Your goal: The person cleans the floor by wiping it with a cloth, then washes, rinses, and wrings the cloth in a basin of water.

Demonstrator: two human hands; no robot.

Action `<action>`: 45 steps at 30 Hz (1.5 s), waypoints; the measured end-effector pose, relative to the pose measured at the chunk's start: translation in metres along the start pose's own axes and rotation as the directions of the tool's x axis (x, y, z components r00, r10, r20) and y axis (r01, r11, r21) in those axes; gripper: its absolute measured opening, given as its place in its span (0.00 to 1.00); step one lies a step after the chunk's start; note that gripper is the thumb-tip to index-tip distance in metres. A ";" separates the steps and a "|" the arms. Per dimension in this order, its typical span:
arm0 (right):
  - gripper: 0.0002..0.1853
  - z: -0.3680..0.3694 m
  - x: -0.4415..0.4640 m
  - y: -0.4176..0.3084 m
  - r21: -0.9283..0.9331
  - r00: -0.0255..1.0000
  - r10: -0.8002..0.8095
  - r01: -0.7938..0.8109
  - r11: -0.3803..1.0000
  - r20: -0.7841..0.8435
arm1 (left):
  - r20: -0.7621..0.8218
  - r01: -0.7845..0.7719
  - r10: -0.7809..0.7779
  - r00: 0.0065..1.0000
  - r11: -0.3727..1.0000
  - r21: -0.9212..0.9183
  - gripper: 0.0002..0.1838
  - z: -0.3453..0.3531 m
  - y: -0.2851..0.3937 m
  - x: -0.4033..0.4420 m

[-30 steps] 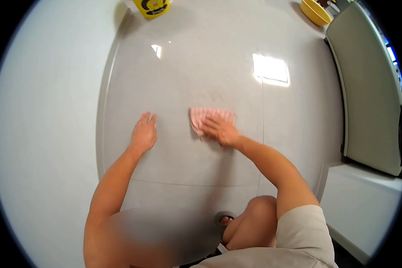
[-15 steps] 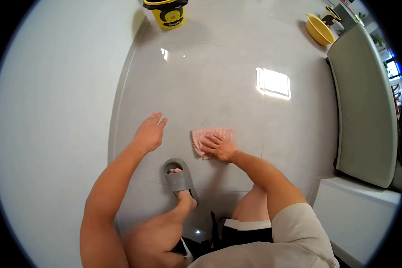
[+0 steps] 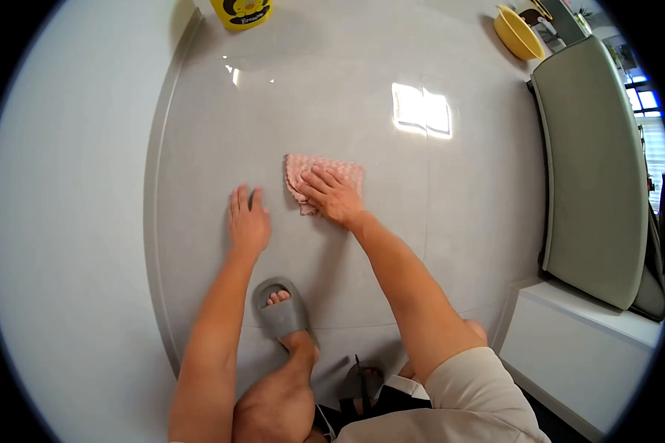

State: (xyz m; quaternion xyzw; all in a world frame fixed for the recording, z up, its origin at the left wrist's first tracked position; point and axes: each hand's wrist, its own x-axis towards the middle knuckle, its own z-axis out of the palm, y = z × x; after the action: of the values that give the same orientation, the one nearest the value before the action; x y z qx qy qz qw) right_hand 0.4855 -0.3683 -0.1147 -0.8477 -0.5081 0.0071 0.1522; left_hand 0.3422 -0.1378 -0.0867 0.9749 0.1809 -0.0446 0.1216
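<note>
A pink-and-white patterned cleaning cloth (image 3: 351, 174) lies on the grey tiled floor (image 3: 377, 273), its near-left corner crumpled. My right hand (image 3: 331, 196) presses flat on the cloth with its fingers stretched out, covering part of it. To the left, my left hand (image 3: 250, 221) rests palm down on the bare floor, fingers spread and holding nothing. Just below that hand is a grey slide sandal (image 3: 282, 316) on my foot. Another foot in a sandal is partly hidden near the bottom of the view.
A white wall (image 3: 74, 221) runs along the left. At the right, a grey-green cabinet-like appliance (image 3: 595, 177) stands on a white base (image 3: 576, 343). Farther off are a yellow bucket (image 3: 244, 10), cut by the frame's top, and a yellow basin (image 3: 519, 33).
My right hand has slid the cloth forward across the floor. My left hand, earlier apparently raised with its fingers closer together, now lies on the floor. The camera view has shifted.
</note>
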 end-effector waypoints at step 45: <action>0.34 0.011 -0.011 0.001 0.559 0.497 0.759 -0.516 0.649 -0.421 | 0.009 -0.055 0.055 0.998 0.998 0.029 0.33 0.008 0.048 0.022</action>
State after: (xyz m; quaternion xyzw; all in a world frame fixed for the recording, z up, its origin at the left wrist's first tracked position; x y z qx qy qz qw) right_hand 0.4795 -0.3757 -0.1276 -0.8827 -0.0584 -0.1239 0.4495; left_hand 0.3793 -0.1758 -0.0867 0.9810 0.1529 -0.0481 0.1092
